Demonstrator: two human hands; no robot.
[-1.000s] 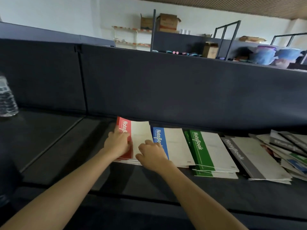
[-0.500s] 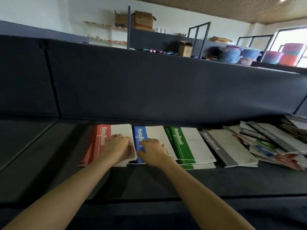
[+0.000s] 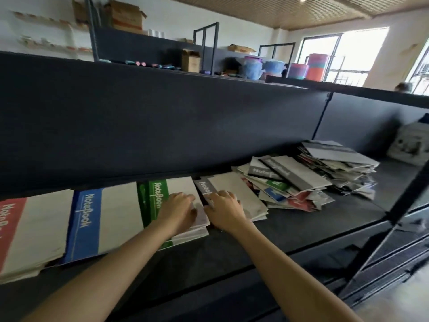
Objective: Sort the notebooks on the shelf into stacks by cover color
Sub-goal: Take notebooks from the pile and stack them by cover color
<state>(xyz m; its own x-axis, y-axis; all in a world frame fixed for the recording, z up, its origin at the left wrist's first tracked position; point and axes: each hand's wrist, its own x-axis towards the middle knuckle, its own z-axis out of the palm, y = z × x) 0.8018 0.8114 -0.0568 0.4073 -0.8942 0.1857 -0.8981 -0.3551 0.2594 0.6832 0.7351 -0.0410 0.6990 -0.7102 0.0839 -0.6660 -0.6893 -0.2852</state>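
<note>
Two bare forearms reach forward from the bottom edge, both stretched out over the dark shelf [image 3: 301,219] and converging near its middle. The left hand [image 3: 178,211] lies palm down on the white part of the green notebook stack [image 3: 162,198], fingers [image 3: 185,197] spread flat and released, pressing on the cover rather than gripping it. The right hand [image 3: 226,209] sits just beside it, palm down on the grey notebook stack [image 3: 234,191], its fingers [image 3: 221,196] loosely curled at the spine-side edge of the top cover; whether they pinch that edge I cannot tell. Left of the green stack lies the blue notebook stack [image 3: 88,219], and at the far left edge the red notebook stack [image 3: 11,226], only partly in frame. To the right of the grey stack a loose unsorted heap of notebooks [image 3: 301,180] sprawls, grey, green, blue and red covers mixed and overlapping. Behind everything rises the dark back panel [image 3: 162,126], and above it stand cardboard boxes [image 3: 125,16] and coloured plastic tubs [image 3: 299,69] near bright windows
</note>
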